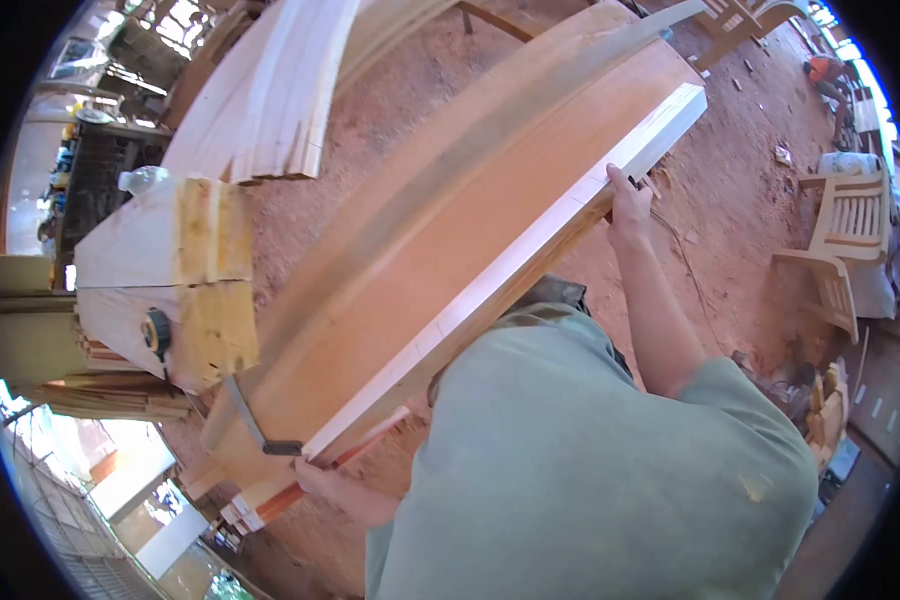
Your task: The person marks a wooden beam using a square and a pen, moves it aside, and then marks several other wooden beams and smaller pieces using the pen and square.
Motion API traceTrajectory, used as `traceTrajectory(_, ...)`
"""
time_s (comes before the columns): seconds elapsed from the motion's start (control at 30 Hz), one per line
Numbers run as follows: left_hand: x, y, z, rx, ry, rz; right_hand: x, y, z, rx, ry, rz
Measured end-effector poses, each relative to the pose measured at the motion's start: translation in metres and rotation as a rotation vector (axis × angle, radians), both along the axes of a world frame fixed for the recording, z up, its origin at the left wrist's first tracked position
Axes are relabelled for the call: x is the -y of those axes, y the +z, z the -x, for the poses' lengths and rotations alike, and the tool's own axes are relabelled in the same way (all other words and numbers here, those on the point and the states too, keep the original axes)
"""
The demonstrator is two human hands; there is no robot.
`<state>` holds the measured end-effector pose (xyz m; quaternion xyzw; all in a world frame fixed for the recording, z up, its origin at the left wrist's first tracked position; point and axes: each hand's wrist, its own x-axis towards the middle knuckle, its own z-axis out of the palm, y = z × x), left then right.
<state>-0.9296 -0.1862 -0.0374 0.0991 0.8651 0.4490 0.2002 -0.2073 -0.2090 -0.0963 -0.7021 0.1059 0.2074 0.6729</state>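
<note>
A long, pale wooden beam [500, 280] with pencil marks across its face runs diagonally along the edge of a brown board [420, 270]. My right hand [630, 210] is closed around the beam near its far upper end, thumb on the top face. Something small and dark shows by those fingers, too small to name. At the lower end, my left hand [320, 480] grips the beam from below, its fingers partly hidden. Just beside it, a try square [255, 420] with a metal blade and dark stock lies on the board.
A tape measure [155, 332] sits on stacked wood blocks [215, 300] at the left, near a clear plastic bottle [144, 180]. Pale planks [270, 90] lie at the upper left. Plastic chairs [850, 220] stand at the right, and another person [828, 75] is farther back.
</note>
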Motion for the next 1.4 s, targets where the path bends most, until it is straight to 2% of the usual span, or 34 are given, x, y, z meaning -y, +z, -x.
traceTrajectory(0.07, 0.023, -0.005, 0.001, 0.140, 0.128, -0.155, 0.011, 0.015, -0.007, -0.099, 0.006, -0.047)
traceTrajectory(0.1, 0.033, -0.015, 0.001, 0.256, 0.095, -0.283, 0.014, 0.015, -0.014, -0.165, -0.024, -0.091)
traceTrajectory(0.13, 0.038, -0.014, -0.013, 0.254, 0.107, -0.275, 0.015, 0.022, -0.017, -0.233, -0.057, -0.135)
traceTrajectory(0.17, 0.044, -0.013, -0.024, 0.287, 0.206, -0.362, 0.019, 0.033, -0.017, -0.292, -0.052, -0.225)
traceTrajectory(0.2, 0.050, -0.015, -0.030, 0.325, 0.299, -0.447, 0.024, 0.030, -0.015, -0.289, -0.049, -0.210)
traceTrajectory(0.3, 0.113, -0.076, 0.040, -0.084, -0.453, -0.336, 0.036, 0.021, -0.029, -0.245, -0.015, -0.158)
traceTrajectory(0.47, 0.130, -0.116, 0.075, 0.195, -0.260, -0.401, 0.029, 0.039, 0.001, -0.177, -0.097, -0.189)
traceTrajectory(0.53, 0.139, -0.134, 0.084, 0.256, -0.236, -0.429, 0.024, 0.040, 0.009, -0.171, 0.066, -0.524)
traceTrajectory(0.63, 0.159, -0.157, 0.095, 0.300, -0.219, -0.500, 0.008, 0.064, 0.025, -0.241, 0.153, -0.686)
traceTrajectory(0.7, 0.175, -0.170, 0.093, 0.308, -0.188, -0.541, -0.005, 0.067, 0.033, -0.216, 0.238, -0.682)
traceTrajectory(0.77, 0.202, -0.160, 0.080, 0.469, -0.165, -0.292, -0.014, 0.063, 0.033, -0.203, 0.332, -0.653)
traceTrajectory(0.8, 0.208, -0.146, 0.058, 0.470, -0.143, -0.304, -0.024, 0.053, 0.030, -0.220, 0.378, -0.647)
traceTrajectory(0.87, 0.212, -0.122, 0.013, 0.169, -0.137, -0.340, -0.052, 0.046, 0.029, -0.235, 0.444, -0.667)
traceTrajectory(0.9, 0.217, -0.113, -0.002, 0.166, -0.119, -0.367, -0.069, 0.047, 0.031, -0.294, 0.446, -0.675)
traceTrajectory(0.97, 0.226, -0.102, -0.028, 0.384, -0.021, -0.500, -0.113, 0.043, 0.031, -0.355, 0.477, -0.709)
traceTrajectory(1.0, 0.231, -0.102, -0.030, 0.379, -0.011, -0.531, -0.138, 0.038, 0.031, -0.365, 0.509, -0.731)
traceTrajectory(1.07, 0.234, -0.101, -0.038, 0.399, -0.161, -0.516, -0.183, 0.052, 0.031, -0.368, 0.552, -0.781)
traceTrajectory(1.13, 0.208, -0.006, -0.108, 0.377, -0.207, -0.409, -0.232, 0.076, 0.039, -0.364, 0.502, -0.791)
traceTrajectory(1.17, 0.195, 0.041, -0.143, 0.365, -0.231, -0.355, -0.243, 0.104, 0.044, -0.260, 0.574, -0.769)
traceTrajectory(1.2, 0.170, 0.044, -0.157, 0.353, -0.231, -0.389, -0.261, 0.115, 0.045, -0.260, 0.584, -0.802)
traceTrajectory(1.27, 0.134, 0.047, -0.175, 0.271, -0.234, -0.465, -0.286, 0.128, 0.049, -0.124, 0.798, -0.629)
traceTrajectory(1.3, 0.121, 0.046, -0.182, 0.230, -0.229, -0.493, -0.295, 0.124, 0.052, -0.133, 0.812, -0.639)
traceTrajectory(1.37, 0.100, 0.042, -0.191, 0.144, -0.205, -0.539, -0.308, 0.110, 0.063, 0.732, 0.994, -0.206)
traceTrajectory(1.4, 0.080, 0.030, -0.188, 0.256, -0.194, -0.497, -0.313, 0.109, 0.066, 0.728, 1.012, -0.225)
